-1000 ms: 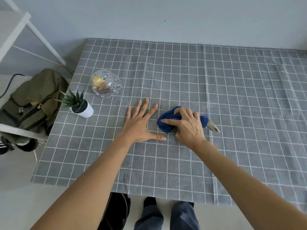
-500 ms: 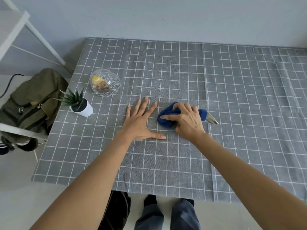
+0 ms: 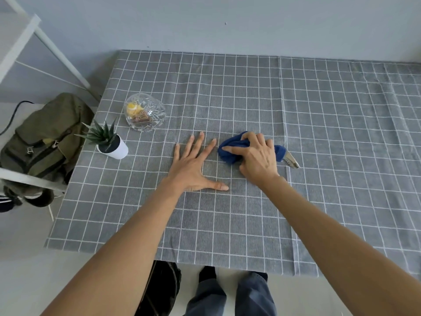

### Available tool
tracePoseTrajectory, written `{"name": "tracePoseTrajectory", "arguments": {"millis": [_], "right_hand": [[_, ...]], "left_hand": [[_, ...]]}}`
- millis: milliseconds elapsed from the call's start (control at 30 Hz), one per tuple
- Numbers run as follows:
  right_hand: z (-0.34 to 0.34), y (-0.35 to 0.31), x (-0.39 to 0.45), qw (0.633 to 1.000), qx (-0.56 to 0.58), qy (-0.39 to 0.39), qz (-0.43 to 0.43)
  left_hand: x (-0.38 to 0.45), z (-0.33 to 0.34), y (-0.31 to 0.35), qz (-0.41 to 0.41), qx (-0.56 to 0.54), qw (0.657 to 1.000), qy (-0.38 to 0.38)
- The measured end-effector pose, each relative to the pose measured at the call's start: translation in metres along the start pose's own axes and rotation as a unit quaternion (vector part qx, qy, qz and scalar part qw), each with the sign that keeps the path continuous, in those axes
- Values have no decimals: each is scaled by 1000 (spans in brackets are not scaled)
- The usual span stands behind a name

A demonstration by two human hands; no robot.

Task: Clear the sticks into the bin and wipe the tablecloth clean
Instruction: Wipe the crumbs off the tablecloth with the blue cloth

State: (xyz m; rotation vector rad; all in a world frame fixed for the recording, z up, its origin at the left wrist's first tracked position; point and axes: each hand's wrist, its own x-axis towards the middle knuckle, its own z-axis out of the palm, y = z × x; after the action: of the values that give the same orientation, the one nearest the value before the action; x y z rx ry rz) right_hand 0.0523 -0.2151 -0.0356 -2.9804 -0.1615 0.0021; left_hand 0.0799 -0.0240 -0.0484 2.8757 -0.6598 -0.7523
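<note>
Head view shows my right hand with its grip bunched around the blue cloth on the tablecloth. My left hand lies flat just beside it, fingers spread wide.

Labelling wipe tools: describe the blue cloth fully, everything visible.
The blue cloth is a dark blue, soft-looking fabric bunched into a wad. It lies on the grey checked tablecloth, near the table's middle. The right hand covers most of it, fingers curled over the top. A blue end shows past the hand, with a pale tag-like tip. The left hand lies flat beside it, apart.
</note>
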Motion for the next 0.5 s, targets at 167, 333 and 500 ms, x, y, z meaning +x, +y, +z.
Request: {"name": "tracePoseTrajectory", "arguments": {"millis": [167, 333, 500], "right_hand": [[11, 0, -27, 997, 1, 30, -65], [10, 2, -26, 997, -38, 36, -56], [15, 8, -37, 995, -42, 47, -77]], "left_hand": [[1, 0, 0, -1, 6, 1000, 1], [-1, 0, 1, 0, 4, 1000, 3], [-21, 15, 2, -6, -22, 998, 61]]}}
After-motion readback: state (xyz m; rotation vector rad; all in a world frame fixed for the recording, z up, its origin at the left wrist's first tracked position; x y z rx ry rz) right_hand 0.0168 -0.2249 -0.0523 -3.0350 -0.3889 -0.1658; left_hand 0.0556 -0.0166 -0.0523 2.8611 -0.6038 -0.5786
